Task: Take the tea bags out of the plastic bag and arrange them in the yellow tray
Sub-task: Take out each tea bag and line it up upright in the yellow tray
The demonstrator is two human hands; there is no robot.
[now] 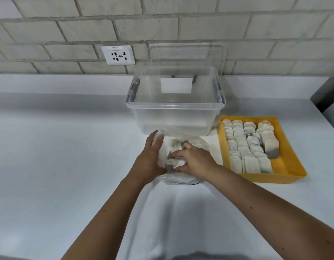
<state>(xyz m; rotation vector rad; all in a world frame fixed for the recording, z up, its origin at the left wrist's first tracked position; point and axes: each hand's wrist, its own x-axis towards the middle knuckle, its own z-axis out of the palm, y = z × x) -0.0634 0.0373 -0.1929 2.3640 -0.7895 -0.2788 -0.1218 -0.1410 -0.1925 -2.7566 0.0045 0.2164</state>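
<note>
A clear plastic bag (198,145) with several white tea bags (174,144) inside lies on the white counter, just in front of a clear bin. My left hand (150,152) holds the bag's left edge open. My right hand (192,160) reaches into the bag's mouth, its fingers curled round a tea bag (171,163) inside. To the right sits the yellow tray (288,164), holding several rows of tea bags (245,145) that fill most of its left and middle; a strip along its right side is bare.
A clear plastic storage bin (174,109) stands behind the bag, its lid leaning on the brick wall. A wall socket (117,54) is at the back left. A dark object (327,92) sits at the far right edge of the white counter (59,147).
</note>
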